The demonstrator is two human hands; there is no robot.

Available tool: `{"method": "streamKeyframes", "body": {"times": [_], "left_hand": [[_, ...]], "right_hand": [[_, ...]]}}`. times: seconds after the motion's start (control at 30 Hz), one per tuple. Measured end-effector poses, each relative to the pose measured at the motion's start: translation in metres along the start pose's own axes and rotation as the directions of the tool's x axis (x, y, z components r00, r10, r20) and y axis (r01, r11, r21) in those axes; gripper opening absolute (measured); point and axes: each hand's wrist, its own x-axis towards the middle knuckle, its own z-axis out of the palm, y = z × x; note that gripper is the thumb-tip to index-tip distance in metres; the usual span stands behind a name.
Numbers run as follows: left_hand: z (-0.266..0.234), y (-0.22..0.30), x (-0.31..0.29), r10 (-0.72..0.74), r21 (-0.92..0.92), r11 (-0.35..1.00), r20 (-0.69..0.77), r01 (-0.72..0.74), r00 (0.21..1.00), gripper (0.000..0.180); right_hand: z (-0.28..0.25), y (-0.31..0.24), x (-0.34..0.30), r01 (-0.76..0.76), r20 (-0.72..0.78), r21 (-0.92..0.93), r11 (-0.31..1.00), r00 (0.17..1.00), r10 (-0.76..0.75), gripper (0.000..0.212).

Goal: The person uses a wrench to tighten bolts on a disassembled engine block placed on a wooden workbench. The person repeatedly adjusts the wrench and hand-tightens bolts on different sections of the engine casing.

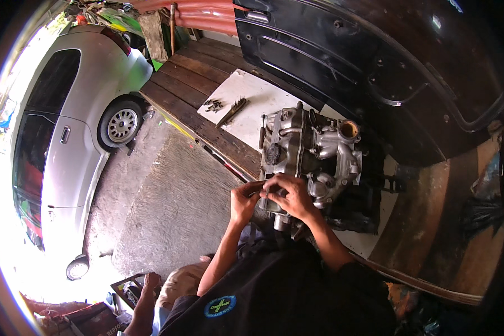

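Observation:
A grey metal engine (288, 162) with cast intake pipes lies on the bench in front of me. Close together over its near left edge, my left hand (244, 203) and my right hand (288, 195) meet with bent fingers. Both pinch at something small and dark between them, too hidden by the fingers to name. The right hand's palm side covers part of the engine behind it. Round and hollow, an orange-brown opening (349, 130) shows on the engine's far right part.
On a white board (246, 84) beyond the engine lie a brush (232, 112) and several small dark bolts (213, 105). A black vehicle panel (341, 61) stands behind the wooden bench (179, 84). A silver car (73, 112) is parked at left; a bare limb (145, 305) shows lower left.

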Motion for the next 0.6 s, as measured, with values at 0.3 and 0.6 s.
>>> {"method": "streamKeyframes", "body": {"times": [0.3,0.6], "left_hand": [[-0.005,0.012,0.011,0.014,0.250,0.967,0.101,-0.039,0.995,0.022],[-0.020,0.011,0.029,-0.086,0.155,0.987,0.264,0.046,0.961,0.019]], "right_hand": [[0.007,0.002,-0.040,0.066,0.027,-0.118,0.991,0.998,-0.063,0.025],[0.017,-0.007,-0.051,-0.040,0.010,-0.163,0.986,0.999,0.042,0.028]]}}
